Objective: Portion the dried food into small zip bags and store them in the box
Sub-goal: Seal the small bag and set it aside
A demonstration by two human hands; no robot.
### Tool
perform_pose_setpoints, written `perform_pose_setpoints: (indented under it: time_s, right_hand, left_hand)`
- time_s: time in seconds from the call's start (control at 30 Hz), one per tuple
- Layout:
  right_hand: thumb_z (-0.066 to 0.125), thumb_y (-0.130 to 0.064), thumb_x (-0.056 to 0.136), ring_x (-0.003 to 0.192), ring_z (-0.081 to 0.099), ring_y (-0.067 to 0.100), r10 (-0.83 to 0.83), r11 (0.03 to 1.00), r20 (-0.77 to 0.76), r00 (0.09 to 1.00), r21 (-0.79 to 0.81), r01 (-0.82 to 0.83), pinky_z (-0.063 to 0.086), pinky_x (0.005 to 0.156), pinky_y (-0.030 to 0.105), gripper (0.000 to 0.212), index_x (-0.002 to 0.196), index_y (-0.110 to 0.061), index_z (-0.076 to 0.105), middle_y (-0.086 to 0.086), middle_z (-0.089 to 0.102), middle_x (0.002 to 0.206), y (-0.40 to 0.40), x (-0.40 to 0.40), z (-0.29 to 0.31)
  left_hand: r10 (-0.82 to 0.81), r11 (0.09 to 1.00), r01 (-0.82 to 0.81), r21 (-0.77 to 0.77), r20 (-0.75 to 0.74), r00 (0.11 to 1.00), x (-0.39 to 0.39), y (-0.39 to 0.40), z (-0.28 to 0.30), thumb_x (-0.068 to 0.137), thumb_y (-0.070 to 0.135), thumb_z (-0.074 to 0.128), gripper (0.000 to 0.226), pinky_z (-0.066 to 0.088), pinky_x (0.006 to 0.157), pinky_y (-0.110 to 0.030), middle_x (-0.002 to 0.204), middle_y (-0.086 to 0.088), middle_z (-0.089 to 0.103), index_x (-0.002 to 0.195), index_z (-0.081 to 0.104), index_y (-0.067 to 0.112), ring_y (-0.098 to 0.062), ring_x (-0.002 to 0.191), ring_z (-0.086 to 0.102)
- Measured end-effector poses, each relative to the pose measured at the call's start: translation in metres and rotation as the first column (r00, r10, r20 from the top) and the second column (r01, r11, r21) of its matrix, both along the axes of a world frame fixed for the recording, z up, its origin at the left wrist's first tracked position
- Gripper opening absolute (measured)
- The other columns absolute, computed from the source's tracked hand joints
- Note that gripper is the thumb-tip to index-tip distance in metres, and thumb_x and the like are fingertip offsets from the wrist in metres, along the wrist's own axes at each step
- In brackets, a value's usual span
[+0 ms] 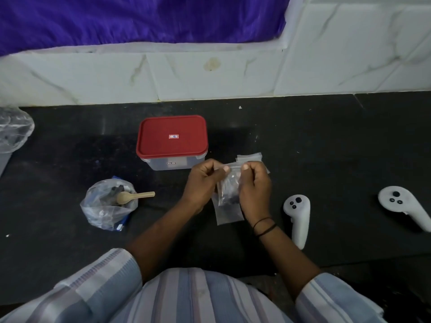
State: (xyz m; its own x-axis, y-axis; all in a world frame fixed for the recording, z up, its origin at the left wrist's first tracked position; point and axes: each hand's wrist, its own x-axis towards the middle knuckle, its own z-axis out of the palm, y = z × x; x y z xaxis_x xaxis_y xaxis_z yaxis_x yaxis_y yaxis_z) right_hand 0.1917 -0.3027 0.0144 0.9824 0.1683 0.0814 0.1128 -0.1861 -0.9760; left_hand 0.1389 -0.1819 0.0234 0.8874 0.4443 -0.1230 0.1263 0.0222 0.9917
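The box (172,142) is sitting at 12 o'clock, its red lid on, nothing stored yet. At 9 o'clock the food bag (107,204) is waiting. Left hand (203,180) and right hand (254,185) are pinching 1 filled zip bag (228,194), apparently sealing it.

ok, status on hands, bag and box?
Left hand and right hand both pinching top of small zip bag, dark food inside. Box lid on, needs opening first.
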Motion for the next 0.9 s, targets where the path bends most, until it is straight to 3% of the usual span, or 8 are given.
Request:
perform_pose_setpoints:
  time_s: [0.13,0.23,0.33,0.5,0.6,0.67,0.77,0.9]
  right_hand:
    - [0.049,-0.021,0.101,0.071,0.053,0.001,0.033,0.988,0.076,0.997,-0.155,-0.021,0.042,0.061,0.011,0.017,0.085,-0.020,0.052,-0.005,0.058,0.083,-0.010,0.033,0.003]
    - [0.051,-0.021,0.100,0.078,0.051,0.001,0.088,0.964,0.148,0.985,-0.261,-0.047,0.041,0.065,0.010,0.015,0.086,-0.017,0.053,-0.003,0.056,0.090,-0.009,0.052,0.001]
    - [0.051,-0.019,0.100,0.082,0.052,0.000,0.084,0.967,0.175,0.981,-0.252,-0.038,0.041,0.069,0.007,0.012,0.091,-0.016,0.058,-0.004,0.056,0.094,-0.008,0.061,-0.002]
    - [0.055,-0.016,0.098,0.080,0.056,0.008,-0.047,0.988,0.078,0.996,-0.142,0.057,0.041,0.065,0.005,0.005,0.095,-0.019,0.052,0.001,0.062,0.092,-0.010,0.088,-0.010]
    - [0.054,-0.017,0.099,0.078,0.053,0.013,-0.076,0.955,0.021,0.997,-0.288,0.079,0.046,0.067,0.019,0.007,0.092,-0.015,0.054,0.001,0.060,0.089,-0.012,0.109,-0.022]
    - [0.052,-0.021,0.099,0.082,0.054,0.017,-0.061,0.897,0.002,0.998,-0.439,0.056,0.045,0.070,0.029,0.012,0.093,-0.013,0.059,0.001,0.060,0.091,-0.011,0.119,-0.031]
    - [0.052,-0.034,0.097,0.093,0.061,0.026,-0.053,0.820,0.030,0.998,-0.570,0.061,0.053,0.078,0.039,0.020,0.094,-0.017,0.063,0.007,0.063,0.101,-0.009,0.125,-0.037]
    - [0.052,-0.043,0.097,0.107,0.052,0.026,-0.043,0.760,0.089,0.995,-0.644,0.090,0.042,0.091,0.039,0.025,0.099,-0.021,0.062,0.007,0.055,0.115,-0.014,0.114,-0.025]
  left_hand:
    - [0.045,0.994,-0.051,-0.101,-0.064,0.997,0.011,-0.013,0.003,0.101,0.017,0.057,0.019,0.054,0.056,-0.023,0.078,-0.008,0.069,0.097,0.071,0.005,-0.011,0.063,0.066]
    - [0.104,0.993,-0.108,-0.040,-0.087,0.991,0.022,-0.016,0.002,0.101,0.020,0.058,0.022,0.055,0.058,-0.026,0.071,-0.006,0.065,0.089,0.069,0.004,-0.013,0.060,0.062]
    - [0.124,0.992,-0.127,-0.025,-0.107,0.987,0.035,-0.015,0.005,0.101,0.024,0.058,0.025,0.060,0.063,-0.032,0.078,-0.008,0.070,0.090,0.068,0.003,-0.018,0.068,0.070]
    - [0.130,0.966,-0.071,0.247,-0.233,0.964,0.032,-0.011,-0.003,0.100,0.040,0.056,0.025,0.059,0.063,-0.025,0.089,0.000,0.069,0.096,0.066,0.017,-0.015,0.077,0.069]
    - [0.142,0.873,0.059,0.484,-0.368,0.919,0.018,-0.003,-0.021,0.098,0.035,0.060,0.013,0.053,0.071,-0.024,0.096,0.004,0.068,0.099,0.064,0.023,-0.008,0.082,0.064]
    - [0.112,0.767,0.231,0.599,-0.479,0.871,0.008,0.001,-0.032,0.096,0.035,0.064,0.023,0.050,0.078,-0.025,0.109,0.001,0.063,0.114,0.063,0.022,-0.010,0.093,0.060]
    - [0.066,0.642,0.383,0.664,-0.545,0.836,0.001,-0.002,-0.041,0.093,0.035,0.065,0.047,0.052,0.090,-0.032,0.128,-0.003,0.050,0.136,0.053,0.020,-0.017,0.108,0.055]
    - [0.058,0.574,0.411,0.708,-0.535,0.843,0.004,-0.006,-0.040,0.097,0.031,0.061,0.035,0.050,0.090,-0.034,0.130,-0.004,0.047,0.130,0.055,0.020,-0.021,0.114,0.052]
